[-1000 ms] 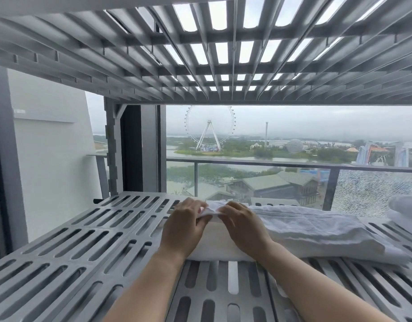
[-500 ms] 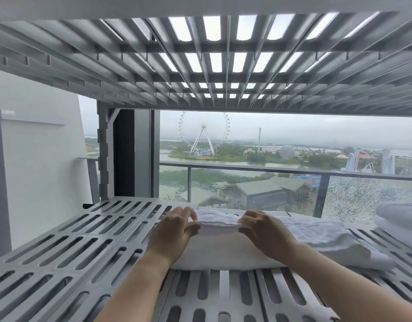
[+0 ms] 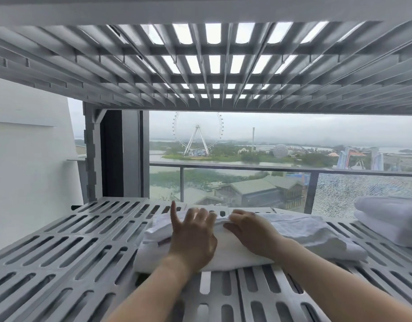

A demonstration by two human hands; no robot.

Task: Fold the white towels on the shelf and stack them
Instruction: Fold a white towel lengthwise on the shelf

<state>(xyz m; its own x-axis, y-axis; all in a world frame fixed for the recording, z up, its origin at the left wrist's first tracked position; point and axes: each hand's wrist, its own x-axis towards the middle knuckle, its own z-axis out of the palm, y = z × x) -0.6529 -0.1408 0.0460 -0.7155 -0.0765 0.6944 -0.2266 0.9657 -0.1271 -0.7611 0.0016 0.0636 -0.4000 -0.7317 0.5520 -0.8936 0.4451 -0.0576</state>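
Left hand (image 3: 192, 238) let go, grip splayed open. Right hand (image 3: 253, 233), at 3 o'clock, still pinches the towel (image 3: 305, 231); fold seems set.

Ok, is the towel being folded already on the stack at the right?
No, the white towel lies on the slatted shelf, apart from the folded towel stack at right.

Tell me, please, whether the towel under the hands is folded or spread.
Folded: the towel shows stacked layers and a rounded near edge.
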